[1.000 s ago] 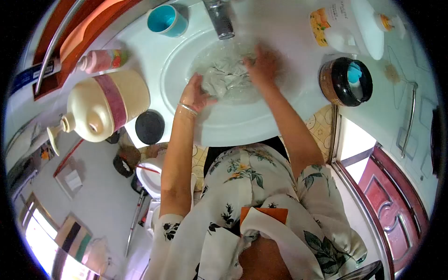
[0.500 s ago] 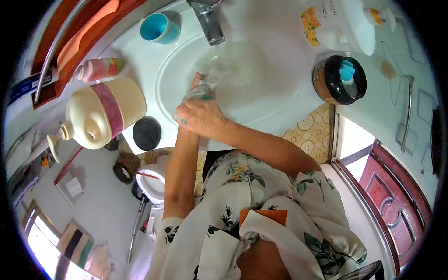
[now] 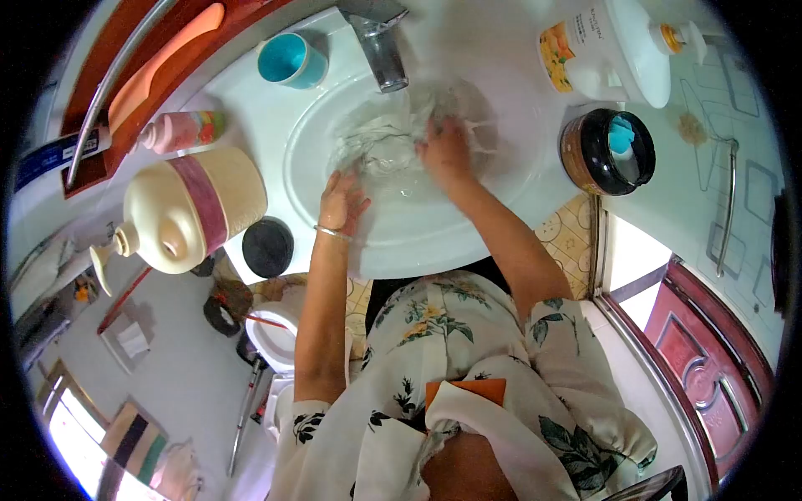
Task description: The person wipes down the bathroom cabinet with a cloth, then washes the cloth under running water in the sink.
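A pale, wet, thin cloth (image 3: 380, 142) lies spread and rumpled in the water of the white washbasin (image 3: 401, 238), under the metal tap (image 3: 381, 58). My left hand (image 3: 341, 203) is at the basin's near left, fingers spread, its tips by the cloth's edge; a bangle circles the wrist. My right hand (image 3: 449, 150) dips into the water at the cloth's right side. Its thumb stands apart from the other fingers, which are a little blurred. Neither hand has closed around the cloth.
On the counter's left stand a blue cup (image 3: 291, 61), a pink bottle (image 3: 182, 131), a large cream pump bottle (image 3: 188, 209) and a black round lid (image 3: 267, 247). To the right are a white pump bottle (image 3: 614, 50) and an open black jar (image 3: 607, 152).
Both hands were clasped together around the bunched cloth at the basin's left. Now they are apart, the right hand has moved right, and the cloth lies loose in the water.
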Action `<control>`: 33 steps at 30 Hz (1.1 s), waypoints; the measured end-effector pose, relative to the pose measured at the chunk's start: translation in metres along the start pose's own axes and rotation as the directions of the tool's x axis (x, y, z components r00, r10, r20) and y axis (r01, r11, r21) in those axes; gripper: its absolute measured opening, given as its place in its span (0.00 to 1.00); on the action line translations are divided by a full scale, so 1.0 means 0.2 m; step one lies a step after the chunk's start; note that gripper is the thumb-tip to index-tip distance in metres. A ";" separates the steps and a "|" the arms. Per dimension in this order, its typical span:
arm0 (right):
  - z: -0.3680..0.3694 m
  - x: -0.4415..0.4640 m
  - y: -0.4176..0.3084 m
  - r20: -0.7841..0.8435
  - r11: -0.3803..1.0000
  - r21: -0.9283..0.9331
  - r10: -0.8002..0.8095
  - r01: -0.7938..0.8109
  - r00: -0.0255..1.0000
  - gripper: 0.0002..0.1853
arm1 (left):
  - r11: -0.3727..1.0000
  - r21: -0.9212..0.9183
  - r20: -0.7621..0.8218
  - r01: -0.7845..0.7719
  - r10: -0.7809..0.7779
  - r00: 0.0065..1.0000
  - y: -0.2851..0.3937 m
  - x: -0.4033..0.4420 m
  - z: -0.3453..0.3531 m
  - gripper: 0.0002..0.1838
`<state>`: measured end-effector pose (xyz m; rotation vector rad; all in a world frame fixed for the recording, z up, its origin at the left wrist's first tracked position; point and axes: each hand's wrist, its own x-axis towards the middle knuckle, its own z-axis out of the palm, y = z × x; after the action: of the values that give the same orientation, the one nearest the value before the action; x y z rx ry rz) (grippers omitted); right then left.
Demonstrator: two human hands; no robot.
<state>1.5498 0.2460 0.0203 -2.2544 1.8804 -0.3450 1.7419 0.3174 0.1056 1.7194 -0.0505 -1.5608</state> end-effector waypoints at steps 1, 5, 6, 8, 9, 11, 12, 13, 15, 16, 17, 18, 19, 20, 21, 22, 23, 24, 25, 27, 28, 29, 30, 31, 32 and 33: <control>-0.05 -0.01 -0.02 -0.004 1.000 0.001 0.003 -0.003 1.000 0.20 | 0.994 -0.106 -0.043 0.027 -0.032 0.999 -0.01 0.02 -0.02 0.27; -0.13 0.08 0.00 0.523 0.914 0.329 -0.386 0.237 0.760 0.20 | 0.994 -0.091 0.252 0.061 -0.036 0.967 -0.06 0.06 -0.08 0.26; -0.13 0.10 0.02 0.527 0.980 0.199 -0.108 0.001 0.843 0.20 | 0.989 -0.121 0.256 0.081 -0.048 0.965 -0.08 0.07 -0.09 0.24; -0.10 0.09 0.00 0.483 0.966 0.077 0.181 -0.247 0.857 0.20 | 0.984 -0.149 0.265 0.095 -0.053 0.963 -0.10 0.09 -0.09 0.22; -0.03 0.01 -0.04 0.387 0.973 0.129 0.128 -0.191 0.913 0.18 | 0.982 -0.150 0.244 0.114 -0.075 0.967 -0.12 0.10 -0.09 0.21; -0.04 -0.02 -0.01 0.279 0.978 0.164 0.076 -0.126 0.957 0.17 | 0.979 -0.155 0.232 0.134 -0.096 0.968 -0.12 0.10 -0.05 0.20; -0.11 -0.02 0.07 0.327 0.961 0.274 -0.066 -0.027 0.943 0.15 | 0.972 -0.180 0.204 0.149 -0.112 0.973 -0.11 0.08 -0.02 0.16; -0.16 -0.01 0.12 0.360 0.920 0.386 -0.215 0.065 0.908 0.13 | 0.964 -0.209 0.172 0.163 -0.128 0.977 -0.11 0.07 -0.01 0.13; -0.10 0.05 0.13 0.296 0.978 0.190 0.021 -0.080 0.955 0.13 | 0.972 -0.196 0.164 0.133 -0.101 0.981 -0.12 0.09 -0.03 0.18; -0.09 0.08 0.13 0.178 0.964 0.013 0.257 -0.264 0.950 0.13 | 0.981 -0.164 0.157 0.105 -0.079 0.984 -0.12 0.11 -0.04 0.23; -0.08 0.06 0.14 0.172 0.966 0.012 0.254 -0.260 0.952 0.13 | 0.981 -0.168 0.161 0.101 -0.074 0.984 -0.13 0.12 -0.04 0.23; -0.18 0.04 0.10 0.379 0.988 0.118 0.047 -0.099 0.924 0.15 | 0.998 -0.017 0.112 -0.054 0.055 0.992 -0.13 0.12 -0.02 0.19; -0.25 0.03 0.08 0.547 0.968 0.249 -0.176 0.042 0.819 0.17 | 0.971 0.135 0.080 -0.200 0.190 0.978 -0.13 0.10 0.01 0.15; -0.27 0.04 0.11 0.546 0.970 0.237 -0.183 0.059 0.818 0.17 | 0.972 0.114 0.081 -0.204 0.196 0.977 -0.12 0.07 0.02 0.15; -0.30 0.07 0.17 0.564 0.959 0.279 -0.199 0.042 0.801 0.20 | 0.827 0.366 0.134 -0.426 0.406 0.904 -0.08 0.01 0.03 0.15; -0.34 0.12 0.20 0.578 0.947 0.319 -0.217 0.027 0.787 0.22 | 0.570 0.570 0.232 -0.591 0.579 0.782 -0.01 -0.06 0.05 0.15; -0.40 0.17 0.20 0.562 0.951 0.303 -0.227 0.058 0.795 0.22 | 0.547 0.536 0.244 -0.643 0.629 0.738 0.08 -0.18 0.11 0.13; -0.49 0.19 0.16 0.410 0.944 0.326 -0.198 0.060 0.890 0.23 | 0.519 0.503 0.255 -0.691 0.675 0.693 0.19 -0.34 0.16 0.12; -0.59 0.24 0.12 0.244 0.933 0.354 -0.162 0.067 0.956 0.23 | 0.458 0.511 0.290 -0.727 0.704 0.648 0.29 -0.47 0.19 0.11; -0.81 0.37 0.00 0.113 0.892 0.442 -0.154 0.089 0.982 0.25 | 0.324 0.496 0.360 -0.806 0.768 0.530 0.44 -0.66 0.22 0.09; -0.96 0.43 -0.10 -0.064 0.866 0.463 -0.181 0.190 0.981 0.26 | 0.247 0.471 0.395 -0.847 0.800 0.452 0.50 -0.74 0.22 0.08; -1.06 0.47 -0.18 -0.238 0.835 0.467 -0.198 0.291 0.951 0.27 | 0.176 0.489 0.411 -0.854 0.817 0.404 0.57 -0.83 0.22 0.08; -1.11 0.51 -0.23 -0.245 0.839 0.454 -0.206 0.300 0.947 0.27 | 0.172 0.455 0.398 -0.874 0.839 0.372 0.62 -0.92 0.23 0.09; -1.14 0.56 -0.27 -0.311 0.849 0.333 -0.311 0.409 0.898 0.28 | 0.110 0.416 0.413 -0.903 0.861 0.296 0.66 -0.98 0.23 0.10; -1.14 0.58 -0.31 -0.357 0.839 0.204 -0.416 0.505 0.836 0.29 | 0.043 0.423 0.398 -0.905 0.889 0.228 0.71 -1.06 0.23 0.11; -1.10 0.58 -0.32 -0.352 0.840 0.193 -0.423 0.507 0.835 0.29 | -0.043 0.436 0.432 -0.899 0.886 0.167 0.76 -1.13 0.21 0.13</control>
<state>1.5653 0.1448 0.2564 -2.5386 1.2362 -1.0078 1.7214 0.3095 0.3800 1.4320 -1.6188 -0.4191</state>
